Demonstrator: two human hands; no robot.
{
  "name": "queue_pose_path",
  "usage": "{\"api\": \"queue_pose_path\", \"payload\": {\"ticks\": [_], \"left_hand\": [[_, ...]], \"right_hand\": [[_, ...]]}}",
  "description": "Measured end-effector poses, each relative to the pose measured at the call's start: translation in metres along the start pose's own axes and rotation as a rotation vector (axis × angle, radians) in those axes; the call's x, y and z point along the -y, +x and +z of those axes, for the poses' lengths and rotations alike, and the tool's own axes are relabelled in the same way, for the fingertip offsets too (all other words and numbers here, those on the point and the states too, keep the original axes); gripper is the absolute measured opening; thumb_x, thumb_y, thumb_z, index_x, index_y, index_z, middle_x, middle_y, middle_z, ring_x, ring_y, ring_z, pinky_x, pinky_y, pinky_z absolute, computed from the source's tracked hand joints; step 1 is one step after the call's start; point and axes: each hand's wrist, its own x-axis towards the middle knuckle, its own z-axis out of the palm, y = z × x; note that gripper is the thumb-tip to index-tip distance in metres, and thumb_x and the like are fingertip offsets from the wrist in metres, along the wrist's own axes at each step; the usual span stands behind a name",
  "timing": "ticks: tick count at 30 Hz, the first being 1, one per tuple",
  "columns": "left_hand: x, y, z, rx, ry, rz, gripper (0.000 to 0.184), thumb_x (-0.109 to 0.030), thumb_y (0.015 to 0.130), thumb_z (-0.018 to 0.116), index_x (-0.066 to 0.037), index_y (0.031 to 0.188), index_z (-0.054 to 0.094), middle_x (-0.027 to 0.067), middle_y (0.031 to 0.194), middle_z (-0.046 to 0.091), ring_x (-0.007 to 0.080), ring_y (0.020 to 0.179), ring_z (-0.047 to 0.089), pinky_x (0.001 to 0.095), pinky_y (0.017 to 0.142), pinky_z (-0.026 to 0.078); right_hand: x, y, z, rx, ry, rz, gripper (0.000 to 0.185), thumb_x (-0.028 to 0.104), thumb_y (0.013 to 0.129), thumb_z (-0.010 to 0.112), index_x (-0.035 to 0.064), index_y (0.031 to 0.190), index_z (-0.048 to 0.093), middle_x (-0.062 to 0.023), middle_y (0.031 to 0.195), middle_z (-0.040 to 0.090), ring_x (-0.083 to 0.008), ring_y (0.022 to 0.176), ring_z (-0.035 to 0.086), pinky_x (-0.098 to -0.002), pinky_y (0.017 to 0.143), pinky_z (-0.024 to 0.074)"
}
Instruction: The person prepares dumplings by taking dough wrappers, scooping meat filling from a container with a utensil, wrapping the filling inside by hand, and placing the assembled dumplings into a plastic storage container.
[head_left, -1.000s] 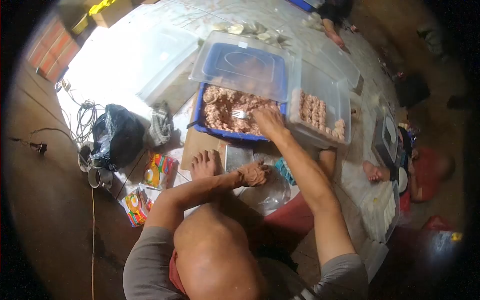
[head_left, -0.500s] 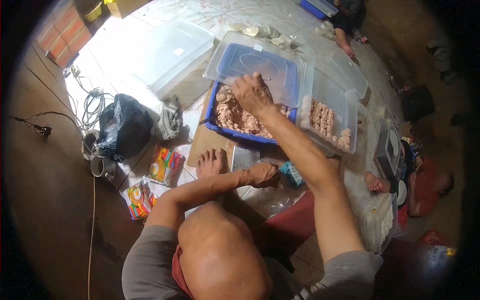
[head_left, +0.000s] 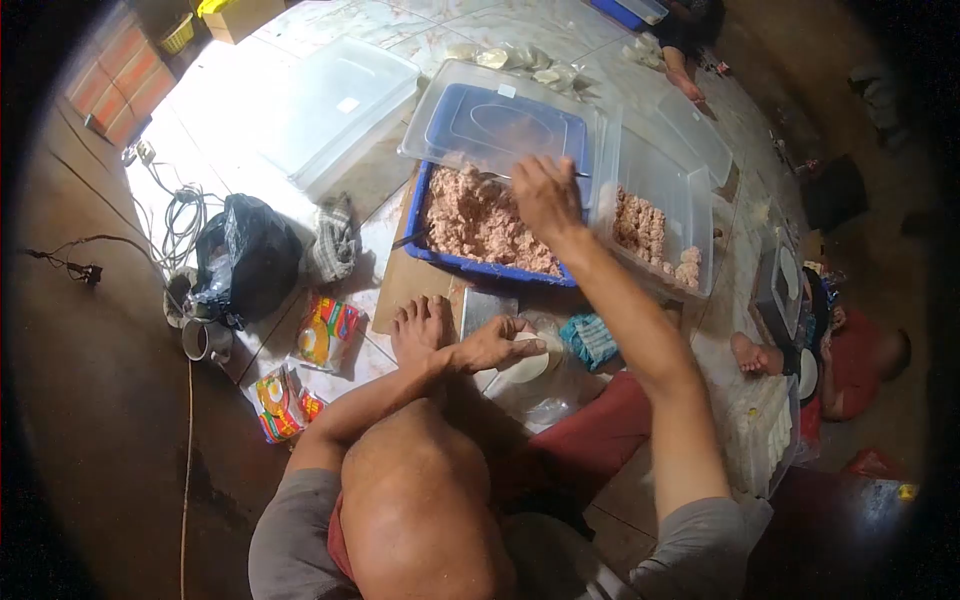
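Observation:
A blue tub (head_left: 490,270) holds pink minced filling (head_left: 480,225), with a clear lid (head_left: 450,120) over its far part. Above the tub's right side is my right hand (head_left: 547,200), closed on a thin metal fork (head_left: 580,175), of which only a small part shows. My left hand (head_left: 495,345) pinches a round white wrapper (head_left: 527,362) in front of the tub, over a clear plastic bag (head_left: 550,408). Just right of it lies a teal cloth (head_left: 590,340). Portions of filling (head_left: 640,228) sit in rows in a clear box (head_left: 685,190) at the tub's right.
On the left are a black plastic bag (head_left: 245,255), a metal mug (head_left: 205,341), food packets (head_left: 325,332), a checked cloth (head_left: 333,240) and cables (head_left: 182,215). A large clear lid (head_left: 345,105) lies behind. Another person (head_left: 855,360) sits at the right; a third person's foot (head_left: 688,88) shows at the back.
My right hand has risen out of the filling with the fork, swung left, then come back right. In my left hand the white wrapper now shows, and its fingers have opened out around it.

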Motion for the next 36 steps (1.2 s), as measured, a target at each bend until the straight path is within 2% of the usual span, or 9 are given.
{"api": "queue_pose_path", "payload": {"ticks": [3,7,11,13,17,23,27,31,36], "left_hand": [[0.016,0.007,0.007,-0.038,-0.153,0.170,0.025,-0.029,0.093,0.074,-0.007,0.103,0.067,-0.0054,0.066,0.057,0.0055,0.057,0.051,0.0228,0.050,0.038],[0.008,-0.010,-0.002,0.030,-0.148,0.008,0.026,-0.025,0.092,0.076,-0.003,0.104,0.069,0.0006,0.088,0.071,0.0062,0.074,0.061,0.0237,0.062,0.049],[0.019,-0.008,-0.018,0.011,-0.620,0.100,0.027,-0.026,0.099,0.065,-0.004,0.115,0.065,0.0005,0.098,0.069,0.0093,0.083,0.063,0.0255,0.069,0.051],[-0.003,-0.004,-0.018,-0.150,-0.780,0.065,0.049,-0.047,0.102,0.052,-0.005,0.126,0.059,0.0101,0.119,0.065,0.0242,0.109,0.064,0.0384,0.090,0.053],[-0.049,0.002,-0.037,-0.031,-0.988,0.254,0.079,-0.069,0.096,0.041,-0.001,0.134,0.051,0.0154,0.132,0.060,0.0298,0.121,0.059,0.0465,0.104,0.045],[-0.084,0.003,-0.033,0.049,-0.926,0.478,0.103,-0.082,0.088,0.040,0.004,0.146,0.041,0.0185,0.145,0.051,0.0327,0.132,0.050,0.0513,0.113,0.035],[-0.089,-0.009,-0.015,-0.178,-0.904,0.532,0.108,-0.083,0.088,0.035,0.004,0.152,0.032,0.0179,0.154,0.042,0.0318,0.131,0.050,0.0479,0.110,0.039],[-0.060,0.001,-0.041,0.043,-1.181,0.499,0.107,-0.082,0.087,0.041,0.004,0.149,0.035,0.0210,0.149,0.047,0.0293,0.129,0.054,0.0438,0.107,0.045],[-0.061,-0.016,-0.038,-0.209,-1.266,0.512,0.093,-0.073,0.094,0.040,0.004,0.148,0.037,0.0214,0.147,0.049,0.0315,0.131,0.054,0.0469,0.110,0.044]], "right_hand": [[0.019,0.007,0.013,-0.045,-0.035,-0.148,0.011,0.003,0.081,0.057,0.0119,0.085,0.062,-0.0027,0.084,0.057,-0.0199,0.090,0.059,-0.0439,0.088,0.0353],[0.003,-0.011,-0.014,0.175,0.152,-0.402,0.008,0.012,0.086,0.059,0.0163,0.084,0.065,-0.0011,0.085,0.059,-0.0181,0.090,0.061,-0.0444,0.092,0.0384],[-0.019,-0.063,-0.057,0.184,0.408,0.059,0.008,0.011,0.089,0.056,0.0101,0.089,0.064,-0.0058,0.089,0.061,-0.0248,0.091,0.061,-0.0416,0.093,0.0346],[-0.010,-0.083,-0.091,0.134,0.448,0.200,0.009,0.012,0.090,0.057,0.0080,0.092,0.064,-0.0082,0.090,0.062,-0.0281,0.090,0.061,-0.0422,0.091,0.0375],[0.017,-0.117,-0.117,-0.102,0.890,0.607,0.017,0.006,0.092,0.054,0.0043,0.106,0.065,-0.0154,0.100,0.065,-0.0362,0.098,0.064,-0.0440,0.085,0.0484],[0.061,-0.156,-0.060,-0.285,0.810,0.478,0.019,0.001,0.092,0.055,0.0022,0.107,0.066,-0.0166,0.096,0.064,-0.0367,0.092,0.065,-0.0435,0.079,0.0520],[0.083,-0.159,-0.073,-0.284,0.903,0.526,0.021,0.001,0.091,0.057,0.0017,0.110,0.066,-0.0165,0.096,0.062,-0.0368,0.089,0.065,-0.0442,0.076,0.0525],[0.072,-0.160,-0.096,0.083,0.720,0.382,0.018,-0.003,0.089,0.058,-0.0002,0.105,0.066,-0.0182,0.091,0.059,-0.0355,0.086,0.062,-0.0417,0.074,0.0509],[0.067,-0.149,-0.166,0.146,0.767,0.526,0.012,-0.002,0.089,0.055,0.0012,0.099,0.060,-0.0195,0.092,0.060,-0.0392,0.089,0.062,-0.0462,0.076,0.0496]]}}
